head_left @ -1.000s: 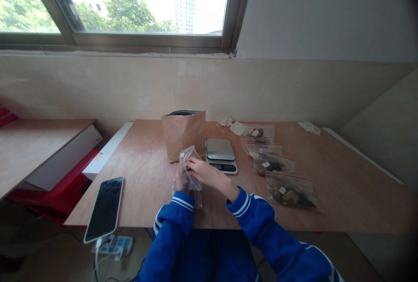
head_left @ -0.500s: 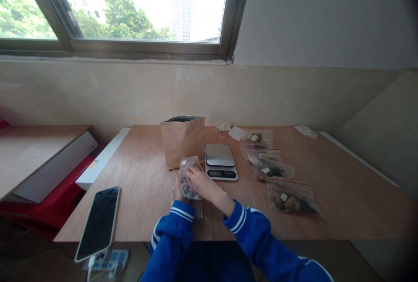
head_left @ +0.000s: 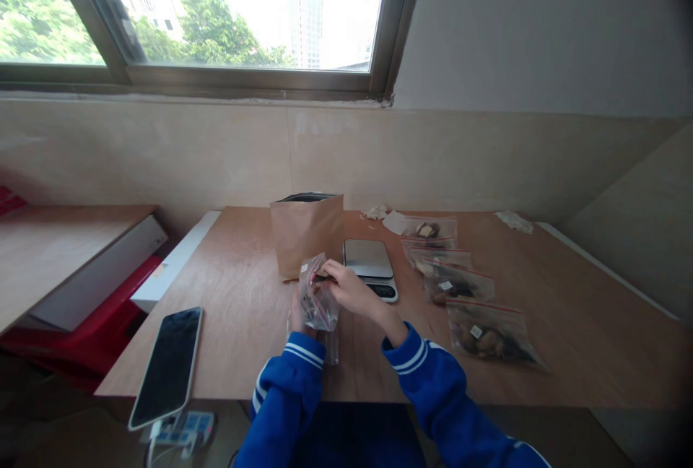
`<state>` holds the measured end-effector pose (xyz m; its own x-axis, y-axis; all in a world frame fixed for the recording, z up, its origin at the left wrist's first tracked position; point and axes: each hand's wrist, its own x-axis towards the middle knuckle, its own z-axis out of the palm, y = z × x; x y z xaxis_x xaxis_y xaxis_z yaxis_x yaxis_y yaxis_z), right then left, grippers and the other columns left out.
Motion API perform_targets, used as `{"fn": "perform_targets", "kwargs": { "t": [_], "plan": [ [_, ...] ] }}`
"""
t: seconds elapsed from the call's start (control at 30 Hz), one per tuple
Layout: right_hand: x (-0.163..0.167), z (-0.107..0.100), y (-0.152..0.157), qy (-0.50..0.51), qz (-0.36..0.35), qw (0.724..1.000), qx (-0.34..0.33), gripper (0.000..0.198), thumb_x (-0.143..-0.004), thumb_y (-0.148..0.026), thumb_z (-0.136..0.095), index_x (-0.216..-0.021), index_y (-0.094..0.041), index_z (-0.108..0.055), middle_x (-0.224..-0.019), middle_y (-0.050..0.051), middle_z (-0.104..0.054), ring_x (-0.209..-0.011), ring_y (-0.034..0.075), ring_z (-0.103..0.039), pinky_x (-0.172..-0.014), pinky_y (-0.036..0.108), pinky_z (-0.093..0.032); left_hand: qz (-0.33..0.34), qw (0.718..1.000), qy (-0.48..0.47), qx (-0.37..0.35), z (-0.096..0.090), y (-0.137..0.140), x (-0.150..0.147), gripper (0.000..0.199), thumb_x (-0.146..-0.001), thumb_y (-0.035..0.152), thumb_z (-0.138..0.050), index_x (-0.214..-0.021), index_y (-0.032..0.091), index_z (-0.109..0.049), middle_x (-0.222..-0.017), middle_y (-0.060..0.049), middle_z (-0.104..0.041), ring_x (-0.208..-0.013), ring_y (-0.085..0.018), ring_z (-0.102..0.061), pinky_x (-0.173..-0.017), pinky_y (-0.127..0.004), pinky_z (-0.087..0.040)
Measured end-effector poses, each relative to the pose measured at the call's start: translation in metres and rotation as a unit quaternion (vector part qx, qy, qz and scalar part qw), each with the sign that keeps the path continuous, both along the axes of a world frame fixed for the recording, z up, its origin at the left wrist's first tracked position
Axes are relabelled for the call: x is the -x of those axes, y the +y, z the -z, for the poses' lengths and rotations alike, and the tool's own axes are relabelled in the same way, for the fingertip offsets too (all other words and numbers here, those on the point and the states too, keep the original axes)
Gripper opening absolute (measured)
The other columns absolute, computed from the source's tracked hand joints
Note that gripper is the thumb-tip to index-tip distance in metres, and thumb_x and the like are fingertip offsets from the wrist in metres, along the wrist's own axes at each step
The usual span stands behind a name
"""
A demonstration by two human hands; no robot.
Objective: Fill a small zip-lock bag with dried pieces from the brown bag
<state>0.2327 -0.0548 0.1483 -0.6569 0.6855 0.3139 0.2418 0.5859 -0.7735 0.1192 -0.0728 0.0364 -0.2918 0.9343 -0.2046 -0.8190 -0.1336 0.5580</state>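
Observation:
My left hand (head_left: 297, 313) is closed around the side of a clear zip bag (head_left: 323, 311) with a small white label, holding it upright; most of its fingers are hidden behind the plastic. At the bag's mouth, my right hand (head_left: 349, 286) pinches a dark brown dried piece (head_left: 323, 278), too small to name surely. More clear plastic lies under the bag on the table. Behind it stands a brown kraft paper pouch (head_left: 306, 237) with its top open. A kitchen scale (head_left: 368, 258) with a steel plate sits just beyond my right hand.
Several filled zip bags (head_left: 490, 331) lie in a row on the right of the wooden table (head_left: 238, 338). A phone (head_left: 167, 363) on a cable overhangs the front left edge, above a power strip (head_left: 198, 425). White scraps (head_left: 375, 212) lie at the back.
My right hand has drawn back slightly from the bag's mouth, and a dark brown piece now shows in its fingers. The view has shifted slightly.

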Motion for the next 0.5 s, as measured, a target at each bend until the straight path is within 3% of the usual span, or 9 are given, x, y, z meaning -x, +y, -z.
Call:
{"fn": "perform_targets", "kwargs": {
  "t": [0.1,0.23,0.3,0.4,0.5],
  "plan": [
    [-0.006,-0.013,0.011,0.028,0.014,0.999,0.023,0.012,-0.089,-0.012,-0.053,-0.091,-0.016,-0.063,-0.094,0.005,-0.064,-0.085,0.016,-0.06,-0.079,0.028,-0.048,0.003,1.0,-0.011,-0.009,-0.013,-0.002,-0.001,0.026,-0.084,0.026,-0.056,-0.104,0.016,-0.07,-0.106,-0.009,-0.072,-0.11,-0.024,-0.064,-0.098,-0.036,-0.05],
    [-0.007,-0.048,0.043,0.104,0.002,0.993,0.056,0.019,-0.093,-0.03,-0.053,-0.102,-0.016,-0.061,-0.087,0.004,-0.067,-0.063,0.012,-0.054,-0.062,0.025,-0.045,0.012,0.995,-0.02,0.093,-0.021,-0.006,-0.001,0.027,-0.083,0.033,-0.06,-0.104,0.018,-0.069,-0.089,-0.008,-0.074,-0.087,-0.023,-0.071,-0.083,-0.036,-0.057],
    [0.0,-0.071,0.066,0.152,0.013,0.988,0.014,0.022,-0.093,-0.034,-0.053,-0.102,-0.016,-0.061,-0.084,0.003,-0.067,-0.063,0.011,-0.053,-0.064,0.025,-0.046,0.016,0.992,-0.025,0.124,-0.02,-0.008,0.0,0.03,-0.082,0.036,-0.06,-0.105,0.018,-0.068,-0.086,-0.008,-0.074,-0.079,-0.023,-0.071,-0.078,-0.037,-0.058],
    [0.021,-0.099,0.102,0.192,0.062,0.978,-0.053,0.022,-0.092,-0.035,-0.054,-0.101,-0.017,-0.06,-0.085,0.003,-0.066,-0.065,0.012,-0.055,-0.067,0.025,-0.048,0.014,0.992,-0.023,0.122,-0.017,-0.01,0.001,0.035,-0.082,0.038,-0.059,-0.11,0.019,-0.067,-0.088,-0.008,-0.074,-0.081,-0.024,-0.071,-0.078,-0.038,-0.058],
    [0.045,-0.108,0.128,0.168,0.099,0.974,-0.112,0.012,-0.093,-0.025,-0.051,-0.095,-0.017,-0.06,-0.087,0.003,-0.062,-0.076,0.013,-0.061,-0.079,0.028,-0.049,0.008,0.994,-0.017,0.108,-0.015,-0.011,0.0,0.035,-0.082,0.038,-0.059,-0.111,0.019,-0.067,-0.088,-0.008,-0.074,-0.083,-0.025,-0.071,-0.078,-0.037,-0.058]
  ]
}}
